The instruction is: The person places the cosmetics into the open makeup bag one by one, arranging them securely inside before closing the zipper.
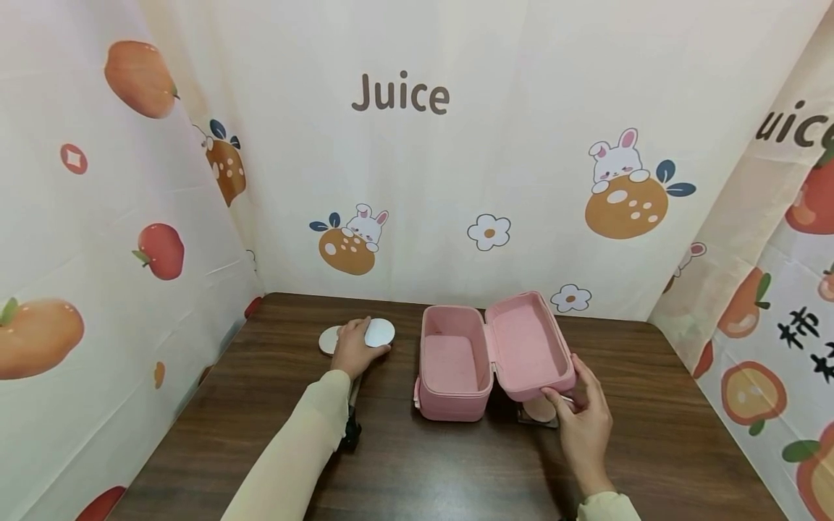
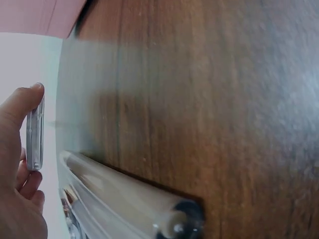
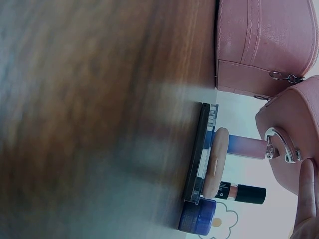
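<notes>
My left hand (image 1: 352, 350) pinches a thin round white disc (image 1: 380, 333), held above the table. In the left wrist view the disc (image 2: 35, 137) is edge-on between thumb and fingers, with a clear rim. Another round pale piece (image 1: 329, 340) lies just left of that hand. My right hand (image 1: 586, 423) holds the near corner of the lid (image 1: 529, 340) of a pink zip cosmetic case (image 1: 454, 409). The lid is folded open to the right and the case's inside shows bare. The right wrist view shows fingers (image 3: 306, 191) against the lid near a metal zip pull.
Under the lid stand a dark flat palette (image 3: 197, 154), a beige round puff (image 3: 217, 162), a blue jar (image 3: 198, 217) and a black-capped tube (image 3: 250, 194). A clear-walled cylinder (image 2: 124, 194) lies near my left hand. A printed curtain (image 1: 423, 181) borders the wooden table (image 1: 391, 477).
</notes>
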`<state>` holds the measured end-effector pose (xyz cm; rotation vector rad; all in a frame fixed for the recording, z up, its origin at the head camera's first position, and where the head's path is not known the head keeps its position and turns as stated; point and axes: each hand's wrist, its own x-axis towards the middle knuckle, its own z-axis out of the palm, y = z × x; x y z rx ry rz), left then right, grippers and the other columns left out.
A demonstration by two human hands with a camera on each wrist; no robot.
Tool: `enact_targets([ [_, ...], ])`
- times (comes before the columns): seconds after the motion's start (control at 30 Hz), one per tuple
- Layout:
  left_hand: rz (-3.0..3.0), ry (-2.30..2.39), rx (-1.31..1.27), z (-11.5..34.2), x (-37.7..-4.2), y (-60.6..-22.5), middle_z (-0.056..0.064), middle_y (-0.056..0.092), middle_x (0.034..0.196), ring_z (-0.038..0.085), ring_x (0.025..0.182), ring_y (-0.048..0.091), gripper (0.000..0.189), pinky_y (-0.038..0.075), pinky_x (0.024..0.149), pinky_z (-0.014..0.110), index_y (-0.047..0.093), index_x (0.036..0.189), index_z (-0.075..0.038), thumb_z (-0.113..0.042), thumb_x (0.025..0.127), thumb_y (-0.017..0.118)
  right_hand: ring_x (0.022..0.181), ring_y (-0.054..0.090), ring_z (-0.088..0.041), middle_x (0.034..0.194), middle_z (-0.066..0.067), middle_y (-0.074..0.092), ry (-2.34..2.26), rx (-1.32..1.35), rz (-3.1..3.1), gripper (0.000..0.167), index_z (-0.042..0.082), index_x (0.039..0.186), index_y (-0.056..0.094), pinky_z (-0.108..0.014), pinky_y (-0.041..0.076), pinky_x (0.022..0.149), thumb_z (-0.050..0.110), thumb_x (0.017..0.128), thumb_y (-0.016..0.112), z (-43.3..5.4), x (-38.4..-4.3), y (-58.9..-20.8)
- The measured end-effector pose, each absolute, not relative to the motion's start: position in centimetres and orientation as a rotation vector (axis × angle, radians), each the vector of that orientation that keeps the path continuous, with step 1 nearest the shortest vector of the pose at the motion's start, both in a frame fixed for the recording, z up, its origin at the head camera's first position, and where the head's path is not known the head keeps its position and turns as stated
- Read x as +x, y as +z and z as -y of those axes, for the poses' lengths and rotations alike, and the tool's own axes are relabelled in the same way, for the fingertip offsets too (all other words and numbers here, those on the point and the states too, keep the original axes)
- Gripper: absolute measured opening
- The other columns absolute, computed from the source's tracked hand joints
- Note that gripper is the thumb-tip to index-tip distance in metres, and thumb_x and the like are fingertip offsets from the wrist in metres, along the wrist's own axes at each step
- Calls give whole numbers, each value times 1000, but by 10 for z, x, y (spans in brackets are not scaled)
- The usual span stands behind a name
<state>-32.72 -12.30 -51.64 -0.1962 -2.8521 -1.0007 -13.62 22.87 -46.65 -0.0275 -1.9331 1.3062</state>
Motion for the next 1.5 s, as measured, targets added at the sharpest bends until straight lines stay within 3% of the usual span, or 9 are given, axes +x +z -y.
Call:
enact_targets([
  [0.87,2787,-1071,-209,118,-324,-512,23,49,140,44,126,43,84,41,103,55,45,145,2,-34,79,82,87,62,12,136,-25,55,1300,-36,1932,70,-4,137,52,-9,51,69,-17,73,75,-227,-135,-468],
  [1.5,2795,-1069,-283,109,-323,-487,19,48,143,36,132,45,85,39,108,51,44,147,-2,-38,79,82,90,62,12,136,-26,54,1322,-20,1913,70,-6,137,52,-11,53,72,-19,72,74,-229,-135,-468],
])
